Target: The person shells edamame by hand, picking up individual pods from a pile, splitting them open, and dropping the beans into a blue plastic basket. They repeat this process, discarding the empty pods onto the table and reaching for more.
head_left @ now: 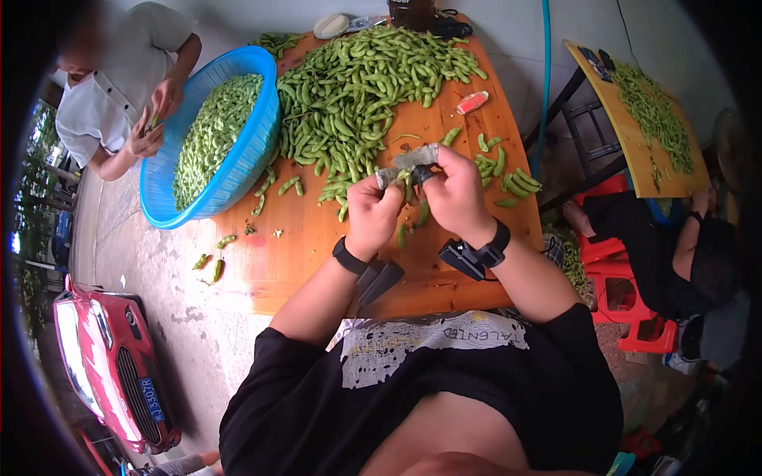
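Observation:
Over the wooden table, my left hand (373, 214) and my right hand (457, 194) meet with fingers pinched together on a green soybean pod (408, 187), mostly hidden by the fingers. Grey wrapping covers some of my fingertips, and a black covering is on a right-hand digit. Just beyond my hands lies a big heap of soybean pods (349, 95). A few loose pods (520, 182) rest right of my right hand. To the left, a blue plastic basket (270, 103) holds many pale green shelled beans (214, 143).
A person in a white shirt (103, 99) handles something small beside the basket. A red-and-white packet (472, 102) lies on the table (302, 278). Rightward are another pod-covered table (647, 178), red stools (615, 285) and a seated person. A red car (115, 361) stands left.

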Available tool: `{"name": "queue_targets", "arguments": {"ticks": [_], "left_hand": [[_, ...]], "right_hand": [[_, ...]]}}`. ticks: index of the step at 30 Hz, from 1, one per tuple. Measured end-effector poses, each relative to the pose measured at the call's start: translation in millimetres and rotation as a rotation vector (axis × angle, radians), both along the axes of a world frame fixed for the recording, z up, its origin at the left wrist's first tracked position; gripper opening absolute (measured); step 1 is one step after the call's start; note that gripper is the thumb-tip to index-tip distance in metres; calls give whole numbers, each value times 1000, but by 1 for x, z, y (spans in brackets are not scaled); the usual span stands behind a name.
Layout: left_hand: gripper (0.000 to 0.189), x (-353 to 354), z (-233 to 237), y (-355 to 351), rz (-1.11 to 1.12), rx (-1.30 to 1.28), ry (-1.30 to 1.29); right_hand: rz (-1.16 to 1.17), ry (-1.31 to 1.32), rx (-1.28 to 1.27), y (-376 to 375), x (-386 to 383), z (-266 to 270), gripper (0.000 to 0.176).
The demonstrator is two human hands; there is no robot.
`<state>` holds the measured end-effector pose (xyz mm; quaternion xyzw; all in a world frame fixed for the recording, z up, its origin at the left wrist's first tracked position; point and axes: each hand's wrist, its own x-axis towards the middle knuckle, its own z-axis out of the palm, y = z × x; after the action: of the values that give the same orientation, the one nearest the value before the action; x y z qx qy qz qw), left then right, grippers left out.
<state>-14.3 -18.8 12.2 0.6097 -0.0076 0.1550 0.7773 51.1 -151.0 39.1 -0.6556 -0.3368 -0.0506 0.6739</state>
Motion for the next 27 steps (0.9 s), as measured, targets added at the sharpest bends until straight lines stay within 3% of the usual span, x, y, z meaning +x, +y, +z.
{"name": "queue_targets", "arguments": {"ticks": [1, 2, 7, 9, 10, 14, 16, 19, 23, 25, 27], "left_hand": [[19, 1, 0, 1, -3, 0, -2], [19, 2, 1, 2, -55, -154, 84], [14, 10, -1, 9, -103, -595, 256], [11, 12, 9, 5, -15, -586, 342], [11, 11, 9, 4, 0, -604, 368], [13, 9, 1, 10, -63, -575, 384], [15, 8, -2, 9, -40, -526, 377], [16, 9, -3, 7, -1, -404, 374], [16, 8, -8, 5, 32, -325, 382], [16, 8, -10, 8, 26, -351, 378], [17, 9, -10, 9, 19, -377, 373]], "right_hand": [[131, 298, 10, -3, 1, 2, 30], [203, 375, 48, -2, 6, -4, 29], [227, 348, 144, -4, 17, -9, 26], [66, -281, -238, -12, 21, -5, 31], [-60, -474, -332, -12, 23, -5, 30], [-32, -431, -337, -13, 26, -12, 27], [51, -204, -314, -15, 23, -9, 22], [100, -176, -395, -19, 25, -6, 24], [53, -69, -370, -13, 19, -12, 21], [-106, -445, -342, -6, 15, -14, 17], [-131, -501, -352, -3, 15, -16, 15]]}}
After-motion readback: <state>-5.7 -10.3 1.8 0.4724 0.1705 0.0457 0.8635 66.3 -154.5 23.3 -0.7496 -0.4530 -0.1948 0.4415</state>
